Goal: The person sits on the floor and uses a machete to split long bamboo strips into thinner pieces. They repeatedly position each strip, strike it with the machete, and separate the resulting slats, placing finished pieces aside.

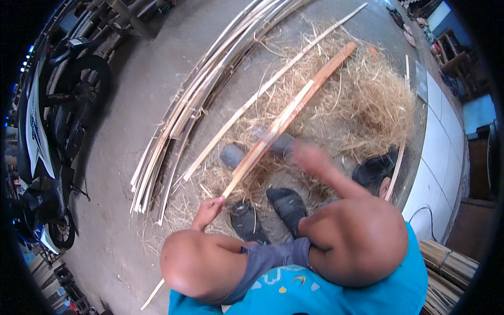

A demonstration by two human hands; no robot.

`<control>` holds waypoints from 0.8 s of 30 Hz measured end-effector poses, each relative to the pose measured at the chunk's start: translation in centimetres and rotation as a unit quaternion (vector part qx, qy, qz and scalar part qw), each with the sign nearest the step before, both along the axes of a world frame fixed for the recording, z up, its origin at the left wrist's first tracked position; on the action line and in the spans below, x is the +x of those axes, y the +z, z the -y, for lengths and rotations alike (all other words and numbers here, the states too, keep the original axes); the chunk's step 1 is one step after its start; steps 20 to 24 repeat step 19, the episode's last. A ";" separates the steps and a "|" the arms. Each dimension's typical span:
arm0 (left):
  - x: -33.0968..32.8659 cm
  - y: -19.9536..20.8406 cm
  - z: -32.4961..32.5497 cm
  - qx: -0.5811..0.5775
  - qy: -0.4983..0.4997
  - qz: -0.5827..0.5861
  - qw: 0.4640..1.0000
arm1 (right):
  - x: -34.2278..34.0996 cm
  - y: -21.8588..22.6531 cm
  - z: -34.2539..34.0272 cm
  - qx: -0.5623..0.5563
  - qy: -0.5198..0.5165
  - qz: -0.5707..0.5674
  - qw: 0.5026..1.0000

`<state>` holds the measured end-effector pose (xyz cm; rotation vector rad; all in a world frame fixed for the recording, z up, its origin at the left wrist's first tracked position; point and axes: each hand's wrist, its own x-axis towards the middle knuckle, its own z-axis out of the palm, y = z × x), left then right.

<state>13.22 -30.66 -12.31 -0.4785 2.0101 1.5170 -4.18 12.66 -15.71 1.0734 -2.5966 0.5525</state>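
Note:
My left hand (211, 208) pinches the near end of a pale split-wood strip (283, 118), bamboo-like, between closed fingers. The strip lies along a reddish wooden board (336, 62) that slants away to the upper right. Under the board runs a dark grey cylinder (231, 156), showing on both sides of it. My right hand (310, 157) is closed and smeared by motion, just right of the board. A pale blur crosses the strip in front of that hand; what it grips cannot be made out. Curled shavings (373, 100) heap around the board.
Left of the board lie a long single strip (252, 100) and a bundle of strips (184, 110). My feet in dark footwear (286, 207) are close below the board. A motorcycle (58, 131) stands far left. White tiles (436, 136) edge the right, near another tied bundle (449, 262).

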 end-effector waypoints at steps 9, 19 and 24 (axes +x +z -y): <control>0.8 1.0 0.7 0.014 0.001 0.030 0.999 | -0.1 2.5 0.0 0.042 -0.003 0.171 0.984; 4.5 1.1 4.2 0.001 0.050 0.062 0.997 | 0.6 2.2 0.2 0.091 -0.023 0.152 0.984; 4.5 1.1 4.2 0.001 0.050 0.062 0.997 | 0.6 2.2 0.2 0.091 -0.023 0.152 0.984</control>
